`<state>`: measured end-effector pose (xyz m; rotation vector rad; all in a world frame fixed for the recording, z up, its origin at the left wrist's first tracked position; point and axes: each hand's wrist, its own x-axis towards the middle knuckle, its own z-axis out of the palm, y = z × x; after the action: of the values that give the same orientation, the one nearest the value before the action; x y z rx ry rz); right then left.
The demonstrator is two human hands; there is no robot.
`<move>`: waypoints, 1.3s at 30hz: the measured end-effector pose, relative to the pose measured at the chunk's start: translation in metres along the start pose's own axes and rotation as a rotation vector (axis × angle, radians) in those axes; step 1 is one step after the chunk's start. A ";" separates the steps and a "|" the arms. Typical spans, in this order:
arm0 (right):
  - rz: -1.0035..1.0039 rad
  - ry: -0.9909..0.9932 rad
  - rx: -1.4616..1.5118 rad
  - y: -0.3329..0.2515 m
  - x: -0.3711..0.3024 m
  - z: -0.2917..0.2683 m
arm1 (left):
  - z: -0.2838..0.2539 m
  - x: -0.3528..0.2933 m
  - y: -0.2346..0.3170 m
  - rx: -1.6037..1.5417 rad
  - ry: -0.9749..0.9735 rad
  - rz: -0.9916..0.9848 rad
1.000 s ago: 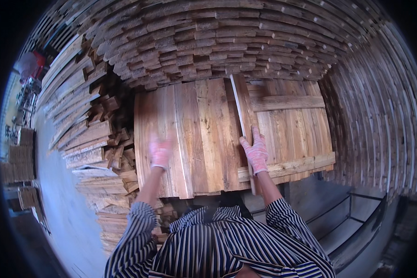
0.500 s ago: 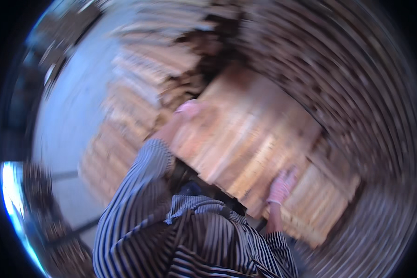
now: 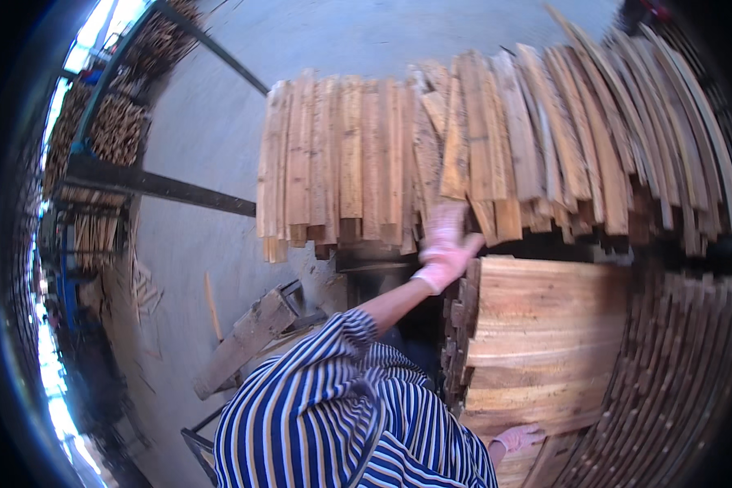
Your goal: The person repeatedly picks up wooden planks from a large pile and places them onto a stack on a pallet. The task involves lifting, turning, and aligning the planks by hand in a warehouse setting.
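Observation:
My left hand (image 3: 447, 246), in a pink and white glove, reaches to the near ends of a long row of wooden boards (image 3: 374, 154). Its thumb stands apart from its fingers, which are slightly smeared by motion at the board ends. Flat on the near end of a stack of planks (image 3: 545, 350) rests my right hand (image 3: 519, 439), gloved alike, with fingers stretched out. The planks on top of that stack lie side by side as a broad layer. Neither hand visibly holds a board.
Right of the stack stand tightly packed rows of boards (image 3: 667, 382). A dark metal beam (image 3: 171, 189) crosses the floor at left, near a wooden block on a frame (image 3: 248, 342). Racks with bundled wood (image 3: 118, 130) stand farther left. Grey floor (image 3: 211, 130) lies beyond the row.
The view has swung round, so the board row now lies across the top. My left hand has left the plank stack for the row's near ends; my right hand stays at the stack's near side.

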<state>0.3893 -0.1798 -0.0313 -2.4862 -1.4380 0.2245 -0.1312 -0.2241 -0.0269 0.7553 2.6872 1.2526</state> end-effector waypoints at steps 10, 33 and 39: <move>-0.876 1.805 -1.721 -0.276 -0.157 0.022 | -0.229 0.054 -0.223 0.732 0.086 -0.826; 1.863 3.904 -1.081 -0.410 -0.430 0.134 | -0.247 0.070 -0.225 0.465 -0.183 -0.813; 2.201 3.786 -0.386 -0.457 -0.472 0.160 | -0.232 0.022 -0.234 0.511 -0.203 -0.612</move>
<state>-0.2656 -0.3485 -0.0460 -0.8476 -2.5666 2.2184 -0.3079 -0.5029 -0.0428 0.0440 2.7491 0.3399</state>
